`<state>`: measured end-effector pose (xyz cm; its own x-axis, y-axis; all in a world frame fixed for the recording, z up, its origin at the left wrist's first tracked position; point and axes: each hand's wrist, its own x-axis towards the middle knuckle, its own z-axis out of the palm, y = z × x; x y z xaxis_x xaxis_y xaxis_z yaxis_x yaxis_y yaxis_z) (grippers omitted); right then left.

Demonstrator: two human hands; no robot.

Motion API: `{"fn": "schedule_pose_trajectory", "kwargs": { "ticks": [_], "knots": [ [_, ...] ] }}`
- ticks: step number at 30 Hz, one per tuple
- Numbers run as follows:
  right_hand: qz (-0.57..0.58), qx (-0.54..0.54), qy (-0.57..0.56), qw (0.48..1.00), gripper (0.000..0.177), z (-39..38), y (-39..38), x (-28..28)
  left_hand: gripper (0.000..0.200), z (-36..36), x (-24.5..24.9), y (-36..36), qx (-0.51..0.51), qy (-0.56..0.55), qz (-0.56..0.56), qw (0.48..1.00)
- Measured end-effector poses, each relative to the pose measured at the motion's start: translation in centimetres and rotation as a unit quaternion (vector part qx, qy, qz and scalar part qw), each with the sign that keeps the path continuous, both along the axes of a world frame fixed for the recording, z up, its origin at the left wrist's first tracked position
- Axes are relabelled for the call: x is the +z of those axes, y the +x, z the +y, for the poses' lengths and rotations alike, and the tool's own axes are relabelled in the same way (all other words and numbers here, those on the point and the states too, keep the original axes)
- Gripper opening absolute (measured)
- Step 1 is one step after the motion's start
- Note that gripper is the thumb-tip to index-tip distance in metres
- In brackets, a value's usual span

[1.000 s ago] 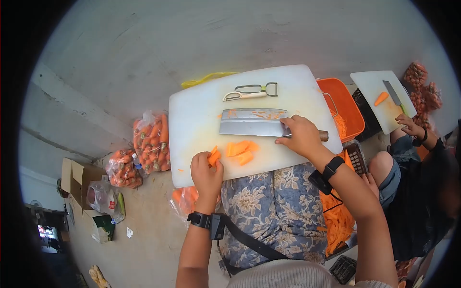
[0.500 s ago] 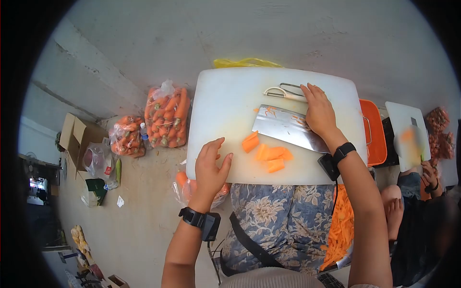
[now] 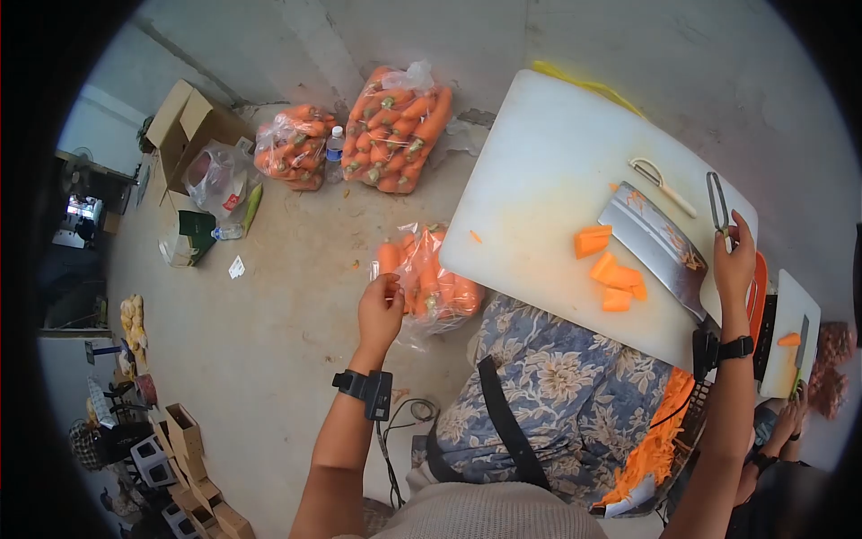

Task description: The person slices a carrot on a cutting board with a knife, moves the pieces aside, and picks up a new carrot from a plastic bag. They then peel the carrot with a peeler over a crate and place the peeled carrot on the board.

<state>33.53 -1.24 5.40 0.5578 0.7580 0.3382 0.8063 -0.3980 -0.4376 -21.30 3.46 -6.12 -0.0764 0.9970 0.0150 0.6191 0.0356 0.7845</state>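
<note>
A metal-framed peeler (image 3: 716,199) is held by its handle in my right hand (image 3: 736,260), over the right edge of the white cutting board (image 3: 530,153). My left hand (image 3: 381,314) is at the left side of a clear plastic bag of carrots (image 3: 440,283) on the floor, its fingers loosely bent and apart from the thumb. On the board lie a second, cream-handled peeler (image 3: 666,189), a cleaver (image 3: 660,242) with orange shreds on its blade, and several cut carrot pieces (image 3: 611,274).
Two more bags of carrots, a big one (image 3: 395,130) and a smaller one (image 3: 294,148), stand by the wall with a bottle (image 3: 335,153) between them. Carrot shreds (image 3: 651,440) fill a container beside my lap. Another person's hand (image 3: 790,418) works at a board on the right.
The view has swung left. My right hand has left the cleaver's side and taken up the metal-framed peeler. My left hand has moved from the board to the bag of carrots.
</note>
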Motion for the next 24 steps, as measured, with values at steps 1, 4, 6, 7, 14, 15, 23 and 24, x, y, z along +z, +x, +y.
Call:
{"fn": "schedule_pose_trajectory", "kwargs": {
  "ticks": [1, 4, 6, 7, 14, 15, 23, 24],
  "knots": [
    [0.042, -0.006, 0.056, 0.998, 0.048, -0.9, -0.2, 0.4, 0.025, -0.4, -1.2, -0.4, -0.046, -0.056, 0.008, 0.997],
    [0.194, 0.034, 0.143, 0.970, 0.046, -5.2, -3.2, 2.7, 0.022, -0.6, -3.4, 0.4, -0.153, -0.117, 0.023, 0.981],
    [0.265, 0.044, 0.149, 0.952, 0.045, -8.8, -6.5, 4.8, 0.026, 0.9, -8.3, -0.6, -0.115, -0.066, -0.008, 0.991],
    [0.292, 0.044, 0.147, 0.944, 0.046, -10.8, -7.7, 5.6, 0.028, 1.5, -7.9, -0.8, -0.055, -0.022, -0.006, 0.998],
    [0.509, -0.086, 0.191, 0.835, 0.044, -25.4, -10.4, 4.8, 0.022, 8.9, -15.8, -4.4, -0.140, -0.055, 0.178, 0.972],
    [0.532, -0.126, 0.189, 0.816, 0.043, -26.9, -10.7, 4.4, 0.021, 10.3, -20.2, -6.6, -0.257, -0.119, 0.264, 0.922],
    [0.554, -0.234, 0.137, 0.787, 0.031, -29.8, -13.3, 3.1, 0.017, 4.7, -19.5, -0.7, -0.007, -0.571, -0.231, 0.788],
    [0.555, -0.258, 0.129, 0.780, 0.030, -29.6, -13.2, 2.9, 0.016, 3.4, -20.3, 0.0, -0.052, -0.552, -0.250, 0.794]
  ]
}}
